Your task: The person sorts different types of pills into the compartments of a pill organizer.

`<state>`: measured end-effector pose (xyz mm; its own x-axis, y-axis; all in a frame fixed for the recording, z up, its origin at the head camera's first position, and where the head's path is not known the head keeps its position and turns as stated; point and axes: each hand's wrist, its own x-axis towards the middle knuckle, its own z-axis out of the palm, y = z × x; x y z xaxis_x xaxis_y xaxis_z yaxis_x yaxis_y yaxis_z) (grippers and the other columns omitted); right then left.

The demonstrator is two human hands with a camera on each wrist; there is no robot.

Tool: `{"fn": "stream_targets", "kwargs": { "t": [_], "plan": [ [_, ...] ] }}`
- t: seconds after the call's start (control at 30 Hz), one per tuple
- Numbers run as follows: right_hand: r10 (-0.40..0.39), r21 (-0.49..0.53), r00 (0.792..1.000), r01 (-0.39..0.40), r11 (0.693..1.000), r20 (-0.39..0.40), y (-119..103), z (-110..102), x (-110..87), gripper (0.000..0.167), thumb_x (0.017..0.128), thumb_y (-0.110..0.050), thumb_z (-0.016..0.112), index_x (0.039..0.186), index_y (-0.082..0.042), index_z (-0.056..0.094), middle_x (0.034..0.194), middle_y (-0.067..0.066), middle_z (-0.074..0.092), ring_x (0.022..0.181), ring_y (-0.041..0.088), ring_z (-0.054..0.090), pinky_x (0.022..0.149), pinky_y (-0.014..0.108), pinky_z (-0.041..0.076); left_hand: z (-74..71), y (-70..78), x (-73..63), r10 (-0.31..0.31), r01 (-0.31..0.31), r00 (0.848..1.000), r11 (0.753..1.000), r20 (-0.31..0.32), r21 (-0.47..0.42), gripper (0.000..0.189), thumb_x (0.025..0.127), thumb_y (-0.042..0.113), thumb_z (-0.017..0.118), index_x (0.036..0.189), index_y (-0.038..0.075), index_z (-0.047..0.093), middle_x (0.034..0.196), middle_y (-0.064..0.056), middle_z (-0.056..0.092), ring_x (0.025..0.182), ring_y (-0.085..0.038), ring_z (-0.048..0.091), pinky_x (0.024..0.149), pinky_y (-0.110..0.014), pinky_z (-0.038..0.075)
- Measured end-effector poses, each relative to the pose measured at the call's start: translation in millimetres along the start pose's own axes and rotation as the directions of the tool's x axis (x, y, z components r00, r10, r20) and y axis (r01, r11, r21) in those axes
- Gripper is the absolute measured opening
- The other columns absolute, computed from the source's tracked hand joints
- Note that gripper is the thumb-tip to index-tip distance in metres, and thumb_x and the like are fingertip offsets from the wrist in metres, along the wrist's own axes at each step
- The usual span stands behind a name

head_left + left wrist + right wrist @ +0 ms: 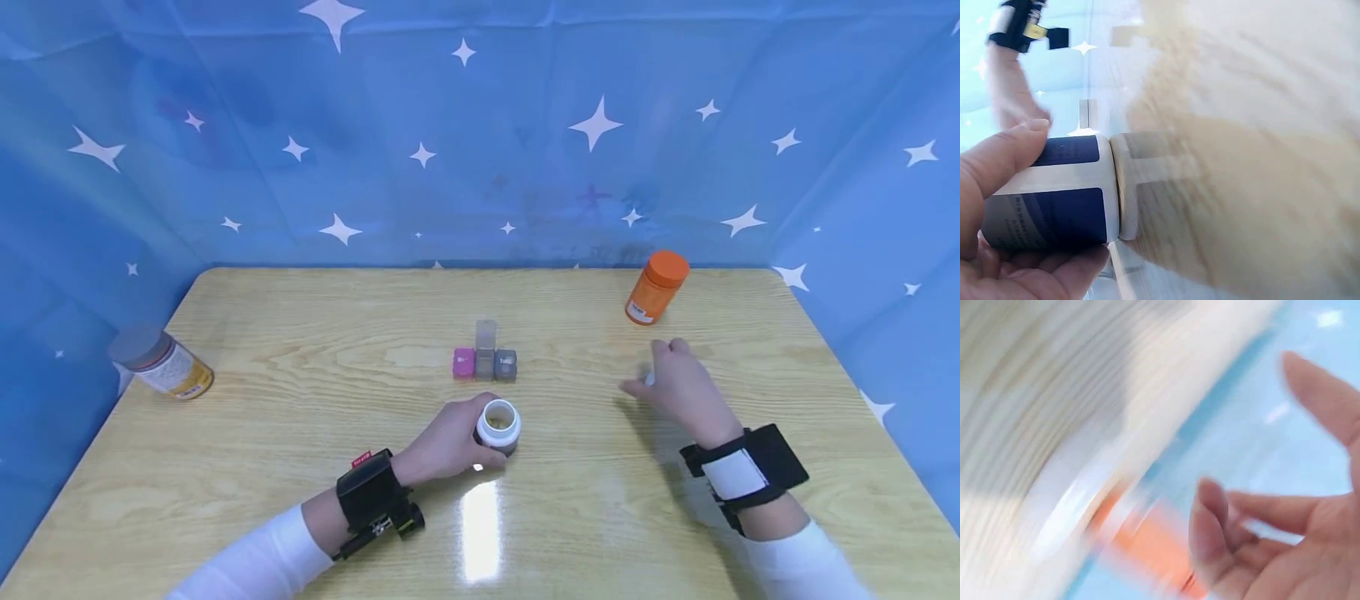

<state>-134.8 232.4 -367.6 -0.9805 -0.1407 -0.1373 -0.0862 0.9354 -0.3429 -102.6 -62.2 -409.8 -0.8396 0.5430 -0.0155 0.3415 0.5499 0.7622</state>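
My left hand (453, 442) grips a white bottle (498, 423) with no lid on its mouth, standing on the table. Its dark blue label (1066, 215) shows in the left wrist view, thumb on one side and fingers on the other. Over the table's right side is my right hand (686, 392), its thumb apart from loosely bent fingers. A blurred white thing, perhaps a lid (1075, 512), lies near it in the right wrist view, apart from the fingers. Behind the left hand sits a small pill box (485, 364) with pink and grey compartments; its middle lid stands up.
An orange bottle (656, 289) with an orange lid stands at the back right. At the left edge is a grey-lidded bottle (168, 364) with a white and yellow label. A blue star-patterned cloth (480, 192) hangs around the wooden table (322, 333).
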Motion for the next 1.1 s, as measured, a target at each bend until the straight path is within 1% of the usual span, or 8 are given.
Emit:
{"fn": "stream_targets", "kwargs": {
  "t": [0.07, 0.17, 0.27, 0.57, 0.73, 0.83, 0.97, 1.1],
  "plan": [
    [-0.156, 0.058, 0.987, 0.158, 0.986, -0.029, -24.2, 5.1, -6.4, 0.072, 0.08, -0.031, 0.07, 0.129, 0.013, 0.04, 0.12, 0.031, 0.049, 0.099, 0.038, 0.056, 0.081, 0.048, 0.049, -0.2, 0.2, 0.2, -0.002, 0.002, 1.0, 1.0, -0.001, -0.002, 0.051, 0.065, 0.014, 0.081, 0.109, 0.007, 0.056, 0.099, -0.003, 0.066, 0.095, -0.016, 0.06, 0.084, -0.032, 0.047],
    [-0.376, 0.189, 0.927, 0.368, 0.911, 0.009, -59.4, 20.4, -11.8, 0.078, 0.081, -0.034, 0.07, 0.138, 0.006, 0.034, 0.134, 0.026, 0.045, 0.12, 0.039, 0.047, 0.096, 0.052, 0.042, -0.6, 0.7, 0.4, -0.007, 0.007, 1.0, 1.0, -0.006, -0.007, 0.051, 0.065, 0.014, 0.081, 0.109, 0.008, 0.056, 0.099, -0.003, 0.066, 0.094, -0.015, 0.06, 0.083, -0.031, 0.047],
    [-0.472, 0.323, 0.879, 0.431, 0.842, 0.058, -83.7, 38.9, -15.2, 0.085, 0.079, -0.037, 0.07, 0.142, 0.003, 0.028, 0.143, 0.022, 0.037, 0.13, 0.037, 0.039, 0.102, 0.049, 0.038, 0.0, 1.9, 0.5, 0.002, -0.002, 1.0, 1.0, -0.009, 0.006, 0.048, 0.068, 0.016, 0.079, 0.11, 0.008, 0.056, 0.1, -0.002, 0.066, 0.093, -0.014, 0.06, 0.082, -0.03, 0.047],
    [-0.428, 0.517, 0.902, 0.339, 0.786, 0.061, -104.2, 71.1, -14.6, 0.077, 0.074, -0.029, 0.077, 0.137, -0.003, 0.039, 0.131, 0.012, 0.053, 0.119, 0.025, 0.051, 0.1, 0.045, 0.041, -0.8, 4.6, 1.3, 0.014, -0.014, 1.0, 0.999, 0.005, 0.037, 0.052, 0.072, 0.016, 0.077, 0.118, 0.008, 0.055, 0.107, -0.004, 0.067, 0.099, -0.016, 0.06, 0.083, -0.031, 0.047],
    [-0.424, 0.544, 0.904, 0.328, 0.772, 0.056, -104.9, 74.5, -14.1, 0.066, 0.076, -0.024, 0.075, 0.132, -0.007, 0.046, 0.126, 0.008, 0.057, 0.114, 0.021, 0.054, 0.097, 0.041, 0.043, -18.4, 4.3, 1.6, -0.039, 0.033, 0.998, 0.993, 0.053, 0.111, 0.044, 0.068, 0.015, 0.079, 0.108, 0.008, 0.062, 0.096, -0.003, 0.068, 0.085, -0.013, 0.059, 0.073, -0.026, 0.046],
    [-0.431, 0.544, 0.9, 0.33, 0.772, 0.066, -105.2, 75.3, -12.9, 0.06, 0.076, -0.02, 0.073, 0.129, -0.007, 0.048, 0.119, 0.007, 0.061, 0.109, 0.02, 0.056, 0.094, 0.038, 0.044, -39.7, 5.0, 5.6, -0.083, 0.082, 0.997, 0.983, 0.0, 0.164, 0.036, 0.07, 0.01, 0.076, 0.104, 0.005, 0.066, 0.099, -0.007, 0.069, 0.086, -0.019, 0.06, 0.075, -0.03, 0.048],
    [-0.419, 0.542, 0.903, 0.309, 0.782, 0.09, -104.8, 75.3, -12.3, 0.059, 0.076, -0.017, 0.073, 0.128, -0.005, 0.047, 0.116, 0.007, 0.061, 0.108, 0.021, 0.056, 0.094, 0.039, 0.044, -62.1, -5.0, 21.0, -0.054, 0.087, 0.99, 0.963, -0.132, 0.256, 0.037, 0.078, 0.01, 0.071, 0.114, 0.001, 0.061, 0.115, -0.015, 0.064, 0.105, -0.029, 0.06, 0.09, -0.04, 0.049],
    [-0.42, 0.549, 0.902, 0.301, 0.78, 0.102, -104.3, 75.6, -12.3, 0.061, 0.076, -0.019, 0.074, 0.129, -0.004, 0.046, 0.117, 0.007, 0.061, 0.109, 0.022, 0.056, 0.095, 0.041, 0.044, -65.7, -19.1, 36.8, 0.003, 0.034, 0.995, 0.926, -0.098, 0.377, 0.043, 0.079, 0.016, 0.071, 0.117, 0.0, 0.059, 0.12, -0.017, 0.061, 0.112, -0.031, 0.057, 0.097, -0.041, 0.045]
  ]
}}
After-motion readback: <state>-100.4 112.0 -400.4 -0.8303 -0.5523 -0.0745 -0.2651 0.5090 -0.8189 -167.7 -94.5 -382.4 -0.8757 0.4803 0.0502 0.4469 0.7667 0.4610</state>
